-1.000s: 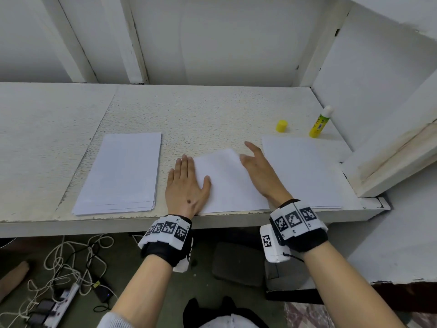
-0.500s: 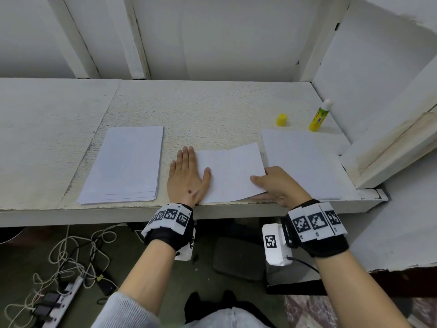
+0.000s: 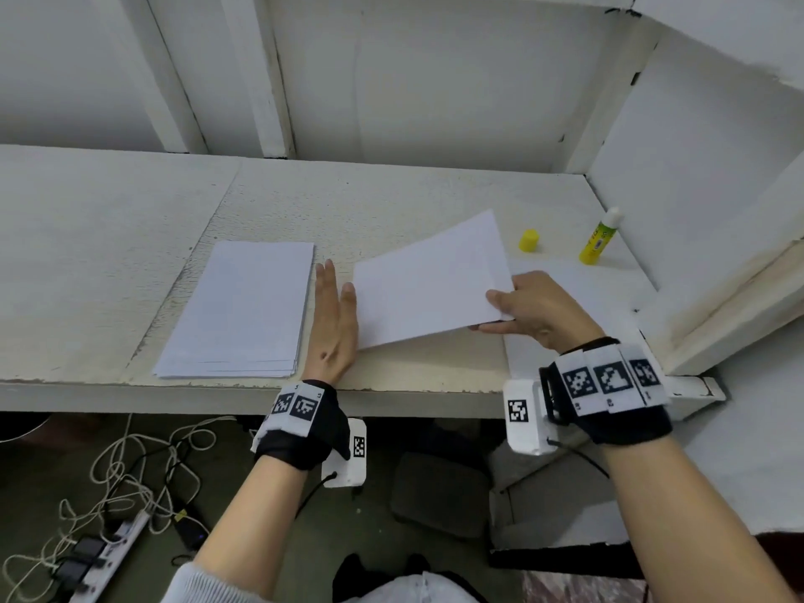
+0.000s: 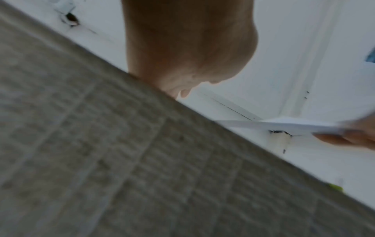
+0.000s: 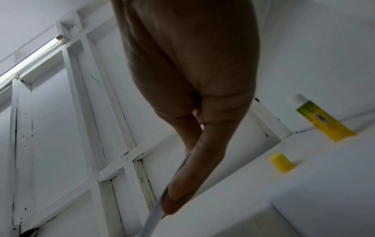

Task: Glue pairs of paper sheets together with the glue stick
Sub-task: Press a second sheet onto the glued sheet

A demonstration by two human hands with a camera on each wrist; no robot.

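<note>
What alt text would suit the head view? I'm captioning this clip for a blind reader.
A person's right hand pinches the edge of a white paper sheet, lifting it off a white table, while the left hand rests flat beside it. A paper stack lies left; an uncapped glue stick and its yellow cap stand far right.

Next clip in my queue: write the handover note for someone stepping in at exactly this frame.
Right hand: pinches the near right corner of the middle sheet, lifted and tilted off the table.
Left hand: open, fingers straight, beside that sheet's left edge.
Left paper stack and right paper stack lie flat. Glue stick stands uncapped at the back right; its yellow cap stands apart, left of it.
Done: cannot tell whether the held sheet is a glued pair.
Left: set it down, then glue further pairs, recap.
</note>
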